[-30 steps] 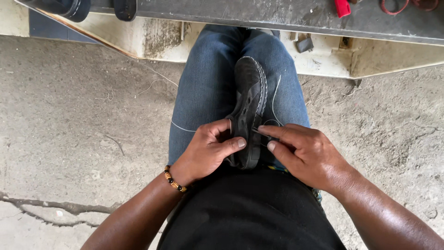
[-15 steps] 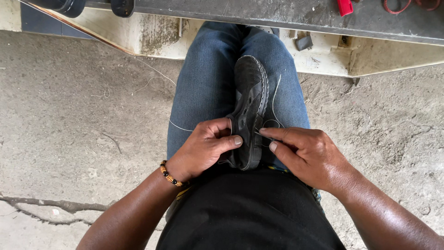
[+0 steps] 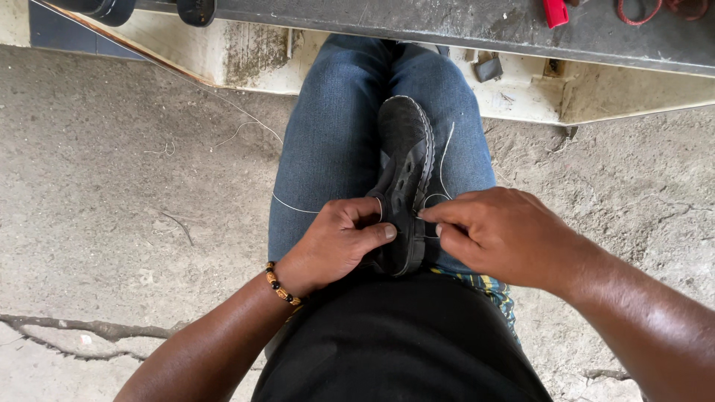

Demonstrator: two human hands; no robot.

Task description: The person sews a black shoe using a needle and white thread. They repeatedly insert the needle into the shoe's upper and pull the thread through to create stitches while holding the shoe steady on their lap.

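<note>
Black shoe (image 3: 406, 171) being clamped on lap by left hand (image 3: 339, 242), long axis pointing away; white thread (image 3: 445, 160) being pinched at heel by right hand (image 3: 506, 234).

The heel end of the black shoe (image 3: 406, 171) is hidden behind the left hand (image 3: 335, 242) and right hand (image 3: 503, 234), whose pinching fingertips conceal any needle, while the red tool (image 3: 553, 11), red cord (image 3: 655, 9) and two dark objects (image 3: 149, 9) are cut off by the top edge.
</note>
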